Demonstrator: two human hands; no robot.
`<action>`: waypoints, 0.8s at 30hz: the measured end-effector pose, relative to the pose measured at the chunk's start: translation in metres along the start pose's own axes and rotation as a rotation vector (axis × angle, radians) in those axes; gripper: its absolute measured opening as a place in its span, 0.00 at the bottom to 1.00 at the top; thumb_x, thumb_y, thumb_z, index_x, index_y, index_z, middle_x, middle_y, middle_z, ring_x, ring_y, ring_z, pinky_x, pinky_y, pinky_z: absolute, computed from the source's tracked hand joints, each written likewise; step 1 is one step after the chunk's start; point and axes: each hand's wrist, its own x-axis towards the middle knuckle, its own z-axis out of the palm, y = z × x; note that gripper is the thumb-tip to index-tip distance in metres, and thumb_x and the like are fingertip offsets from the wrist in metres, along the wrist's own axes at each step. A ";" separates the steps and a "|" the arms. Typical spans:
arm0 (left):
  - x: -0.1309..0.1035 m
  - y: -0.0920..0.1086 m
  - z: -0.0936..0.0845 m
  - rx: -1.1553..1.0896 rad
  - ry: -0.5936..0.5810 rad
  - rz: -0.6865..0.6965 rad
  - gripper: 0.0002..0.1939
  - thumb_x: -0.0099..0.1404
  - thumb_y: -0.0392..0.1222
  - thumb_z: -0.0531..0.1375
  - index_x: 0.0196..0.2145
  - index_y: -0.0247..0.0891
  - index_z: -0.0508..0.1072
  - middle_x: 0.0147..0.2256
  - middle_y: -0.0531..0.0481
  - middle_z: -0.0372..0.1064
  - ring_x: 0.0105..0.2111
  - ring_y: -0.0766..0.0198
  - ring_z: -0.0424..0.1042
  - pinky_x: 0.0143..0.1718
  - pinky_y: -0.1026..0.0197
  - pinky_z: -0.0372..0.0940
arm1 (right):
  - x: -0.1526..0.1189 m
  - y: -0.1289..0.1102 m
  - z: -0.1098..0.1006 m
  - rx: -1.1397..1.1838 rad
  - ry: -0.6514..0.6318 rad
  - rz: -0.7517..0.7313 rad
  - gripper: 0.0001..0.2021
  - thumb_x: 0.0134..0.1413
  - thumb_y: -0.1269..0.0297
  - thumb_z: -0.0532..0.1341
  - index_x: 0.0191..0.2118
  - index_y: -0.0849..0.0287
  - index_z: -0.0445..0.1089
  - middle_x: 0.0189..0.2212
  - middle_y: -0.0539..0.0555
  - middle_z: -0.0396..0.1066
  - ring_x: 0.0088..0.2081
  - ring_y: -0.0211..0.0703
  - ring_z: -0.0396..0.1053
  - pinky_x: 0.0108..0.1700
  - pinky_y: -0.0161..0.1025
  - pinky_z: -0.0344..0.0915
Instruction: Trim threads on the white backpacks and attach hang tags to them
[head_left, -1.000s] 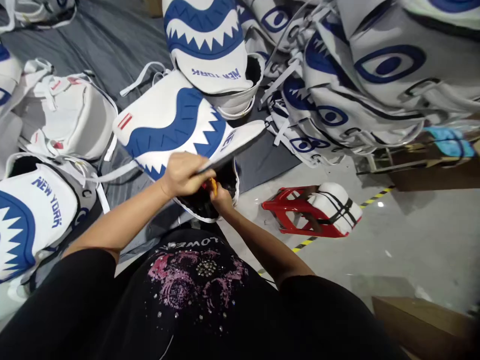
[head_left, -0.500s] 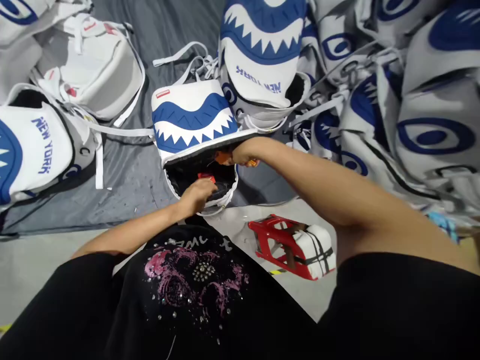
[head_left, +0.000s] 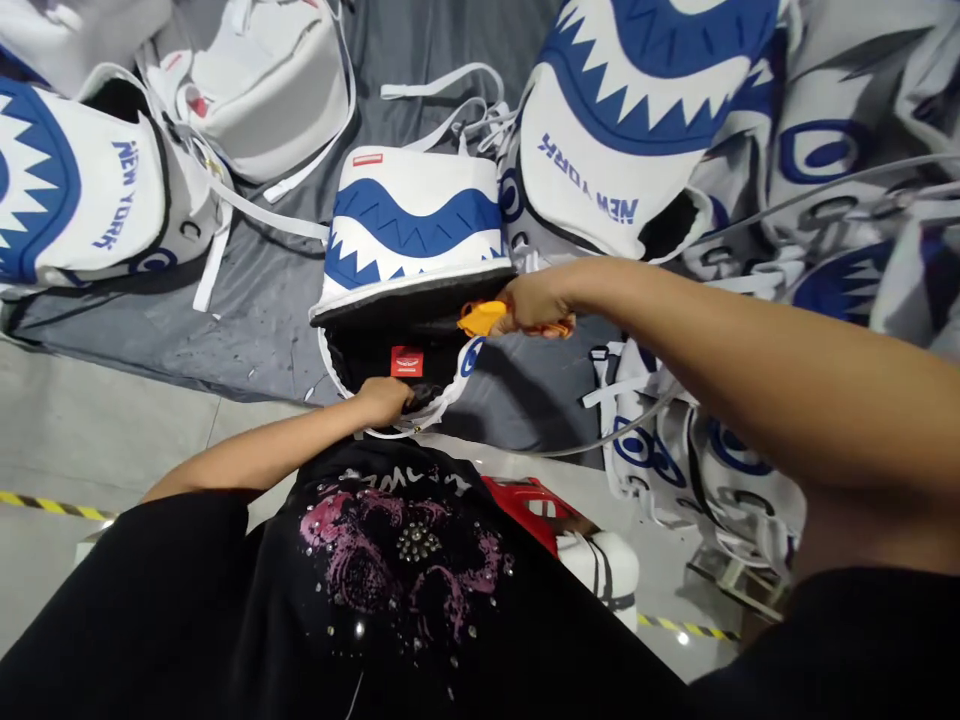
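Note:
In front of me a white and blue backpack point(head_left: 416, 215) with a shark-tooth pattern lies with its mouth gaping toward me. Its black lining shows, with a red label point(head_left: 407, 361) sewn inside. My left hand point(head_left: 385, 401) is closed on the near rim of the opening, fingers over the edge into the lining. At the right side of the mouth, my right hand point(head_left: 534, 300) is wrapped round a bright orange item point(head_left: 482, 319). Parts of it stick out on both sides of the fist; its exact kind is unclear.
More shark backpacks lie on the grey-covered table point(head_left: 262, 320): one on the left point(head_left: 97, 190), one at the upper right point(head_left: 622, 130), and several piled at far right. A red stool point(head_left: 536, 510) with a white wrapped seat stands below the table edge.
My view has shifted, so the surrounding bags sit differently. My right hand has drawn out of the bag's mouth to its right edge, still holding the orange item. The red label is now fully uncovered.

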 end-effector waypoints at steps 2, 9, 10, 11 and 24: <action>-0.029 0.007 0.013 0.025 0.065 0.016 0.15 0.65 0.30 0.53 0.41 0.39 0.78 0.43 0.41 0.75 0.45 0.52 0.74 0.46 0.55 0.65 | 0.013 0.007 -0.006 0.021 0.049 -0.100 0.23 0.68 0.52 0.54 0.32 0.71 0.69 0.31 0.55 0.71 0.30 0.36 0.73 0.33 0.34 0.65; -0.074 -0.009 0.044 -0.073 0.300 0.062 0.16 0.72 0.33 0.49 0.43 0.37 0.77 0.40 0.44 0.75 0.42 0.58 0.74 0.46 0.58 0.67 | 0.017 0.011 -0.012 0.009 -0.009 -0.229 0.18 0.65 0.53 0.61 0.46 0.66 0.66 0.25 0.49 0.67 0.21 0.32 0.66 0.30 0.34 0.63; -0.074 -0.011 0.045 -0.075 0.304 0.054 0.15 0.73 0.36 0.49 0.43 0.37 0.77 0.39 0.44 0.75 0.42 0.58 0.74 0.47 0.58 0.67 | 0.011 0.011 -0.010 -0.012 -0.023 -0.215 0.18 0.66 0.54 0.59 0.47 0.68 0.65 0.23 0.46 0.65 0.19 0.29 0.63 0.30 0.33 0.61; -0.073 -0.012 0.046 -0.074 0.303 0.041 0.16 0.74 0.40 0.50 0.42 0.37 0.77 0.40 0.44 0.75 0.42 0.58 0.74 0.47 0.57 0.67 | 0.006 0.012 -0.008 -0.023 -0.031 -0.207 0.17 0.67 0.56 0.58 0.48 0.69 0.64 0.21 0.43 0.62 0.17 0.27 0.60 0.29 0.32 0.60; -0.089 -0.044 -0.035 -0.073 1.294 0.154 0.17 0.71 0.44 0.55 0.55 0.42 0.70 0.42 0.45 0.76 0.42 0.54 0.75 0.48 0.51 0.70 | -0.006 0.100 0.111 0.578 -0.043 -0.263 0.15 0.52 0.53 0.67 0.37 0.58 0.65 0.15 0.42 0.59 0.15 0.33 0.58 0.19 0.31 0.59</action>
